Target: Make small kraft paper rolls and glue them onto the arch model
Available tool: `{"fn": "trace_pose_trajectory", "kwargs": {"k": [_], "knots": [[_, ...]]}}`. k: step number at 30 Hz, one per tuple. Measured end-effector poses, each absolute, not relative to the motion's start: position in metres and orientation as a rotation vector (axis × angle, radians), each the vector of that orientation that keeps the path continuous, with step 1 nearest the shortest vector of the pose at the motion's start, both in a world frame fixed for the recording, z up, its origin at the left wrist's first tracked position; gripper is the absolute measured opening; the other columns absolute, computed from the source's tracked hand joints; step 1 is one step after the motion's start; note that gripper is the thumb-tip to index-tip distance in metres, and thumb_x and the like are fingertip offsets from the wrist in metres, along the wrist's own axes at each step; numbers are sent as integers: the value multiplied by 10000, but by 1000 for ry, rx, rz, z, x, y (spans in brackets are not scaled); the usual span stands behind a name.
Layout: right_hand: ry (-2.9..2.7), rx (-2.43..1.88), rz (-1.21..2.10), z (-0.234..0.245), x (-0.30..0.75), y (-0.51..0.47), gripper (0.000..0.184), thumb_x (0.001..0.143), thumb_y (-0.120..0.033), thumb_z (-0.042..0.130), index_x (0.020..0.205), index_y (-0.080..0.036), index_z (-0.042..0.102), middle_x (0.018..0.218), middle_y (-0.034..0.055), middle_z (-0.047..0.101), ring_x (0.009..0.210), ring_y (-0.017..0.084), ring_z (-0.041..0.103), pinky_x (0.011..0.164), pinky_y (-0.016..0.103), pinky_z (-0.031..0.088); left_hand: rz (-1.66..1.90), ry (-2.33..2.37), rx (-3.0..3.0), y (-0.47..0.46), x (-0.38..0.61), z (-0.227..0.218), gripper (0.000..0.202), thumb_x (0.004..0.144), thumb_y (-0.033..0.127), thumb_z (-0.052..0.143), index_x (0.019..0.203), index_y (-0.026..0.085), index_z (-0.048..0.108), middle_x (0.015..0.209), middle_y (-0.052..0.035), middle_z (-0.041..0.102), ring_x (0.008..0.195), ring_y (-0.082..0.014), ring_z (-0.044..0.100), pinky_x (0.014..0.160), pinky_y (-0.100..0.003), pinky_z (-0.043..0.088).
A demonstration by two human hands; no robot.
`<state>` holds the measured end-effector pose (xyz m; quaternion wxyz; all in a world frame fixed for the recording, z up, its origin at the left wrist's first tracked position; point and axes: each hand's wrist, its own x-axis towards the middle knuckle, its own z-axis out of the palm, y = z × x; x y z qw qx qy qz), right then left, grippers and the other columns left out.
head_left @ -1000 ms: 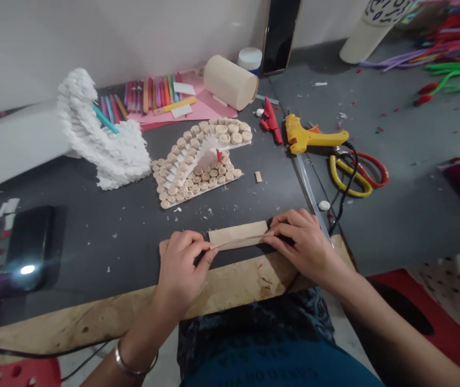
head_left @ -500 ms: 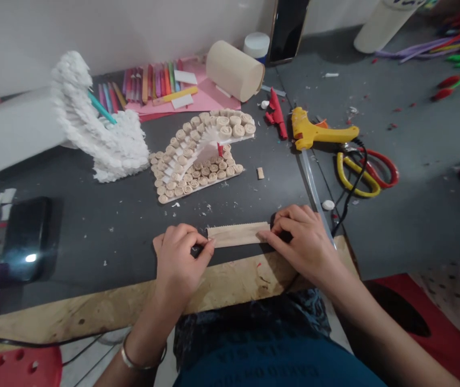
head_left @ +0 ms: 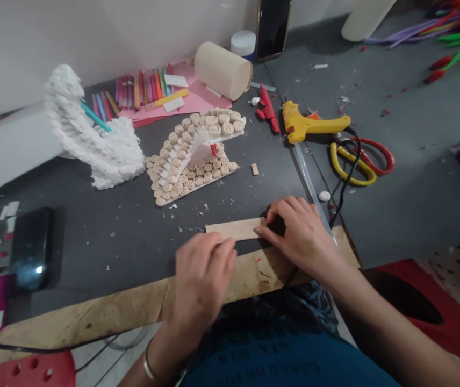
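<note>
Right hand (head_left: 300,239): fingers (head_left: 290,208) curled, thumb pressed on right end of corrugated cardboard strip (head_left: 232,229), strip flat on grey tabletop (head_left: 133,258). Left hand (head_left: 201,279) blurred, just below strip; finger state cannot tell. Yellow glue gun (head_left: 306,124) beyond right fingertips.

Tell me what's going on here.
A person is working with bare hands at a dark tabletop. The right hand pinches the right end of a tan card strip with a serrated edge. The blurred left hand is near the strip's other end, and whether it touches cannot be told. Farther along the tabletop lie a model of rolled paper coils, a yellow hot glue gun and yellow-and-red scissors.
</note>
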<state>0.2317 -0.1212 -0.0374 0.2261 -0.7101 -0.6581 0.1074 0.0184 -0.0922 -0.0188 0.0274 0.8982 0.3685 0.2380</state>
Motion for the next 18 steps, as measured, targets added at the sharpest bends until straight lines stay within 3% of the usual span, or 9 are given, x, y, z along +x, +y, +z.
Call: {"fn": "trace_pose_trajectory", "kwargs": {"k": [2,6,13,18], "knots": [[-1810,-1946,276,-39,232,-121,194,876,-318,658,792,-229,507,854,50,622,830,246,530,721,363,332,632,859,2806,-101,28,-23,331,931,147,536,1261,163,558,1214,-118,662,1215,-257,578,982,-405,496],[-1799,-1956,271,-41,233,-120,183,875,-317,650,796,-227,512,859,52,626,820,243,534,710,355,335,375,793,2790,-105,35,-40,531,979,309,470,1443,71,374,1476,-174,483,1445,-292,329,1114,-481,436],[-1988,-1718,184,-31,228,-133,74,935,-275,598,892,-221,624,1005,61,681,918,234,549,824,382,354,206,850,2800,-106,30,-47,632,978,431,445,1468,51,326,1515,-178,430,1469,-283,269,1156,-480,391],[-2259,-1634,207,-27,234,-132,212,987,-203,473,902,-215,666,913,36,698,836,205,531,821,377,336,296,885,2774,-108,33,-46,634,970,415,475,1468,58,315,1502,-184,447,1451,-282,317,1143,-483,406]]}}
